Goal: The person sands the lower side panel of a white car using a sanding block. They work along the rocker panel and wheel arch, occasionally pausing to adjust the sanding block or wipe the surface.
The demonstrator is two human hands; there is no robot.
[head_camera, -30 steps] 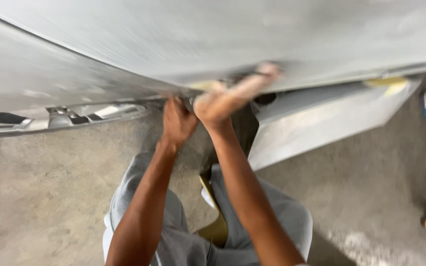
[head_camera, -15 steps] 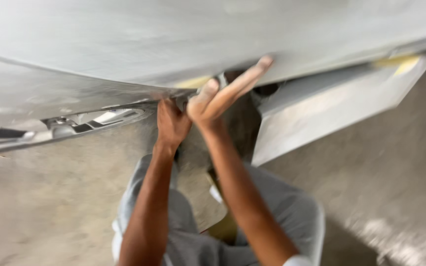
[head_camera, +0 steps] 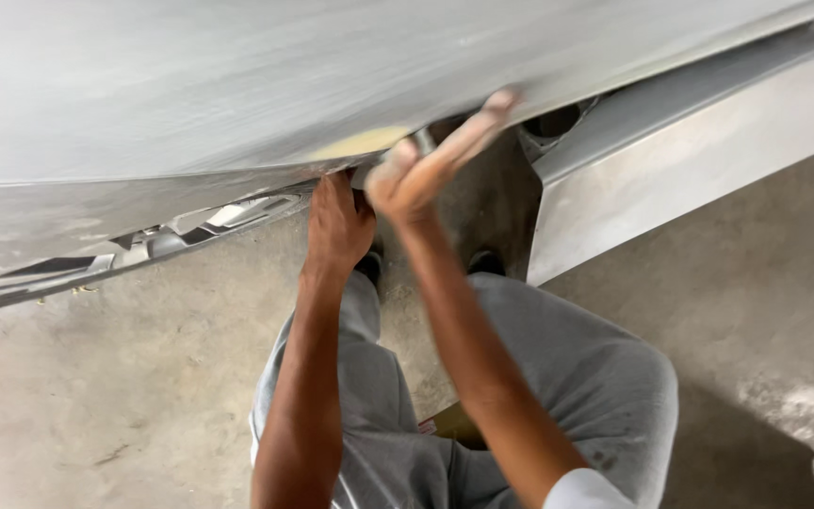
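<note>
Bare concrete floor (head_camera: 124,396) under a grey car panel (head_camera: 237,85); the left hand (head_camera: 336,221) grips the panel's lower edge, fingers curled on it; the right hand (head_camera: 426,165) presses beside it, fingers together and stretched along the edge by a yellow patch (head_camera: 360,143); grey trousers (head_camera: 567,368) below.

Grey trousers (head_camera: 558,377), dark shoes (head_camera: 485,262), white sleeve edge (head_camera: 581,490), bare forearms.

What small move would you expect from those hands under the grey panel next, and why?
Probably a short stroke of the right hand along the grey panel's lower edge: its fingers lie flat beside a yellowish patch, while the left hand grips the edge just below.
</note>
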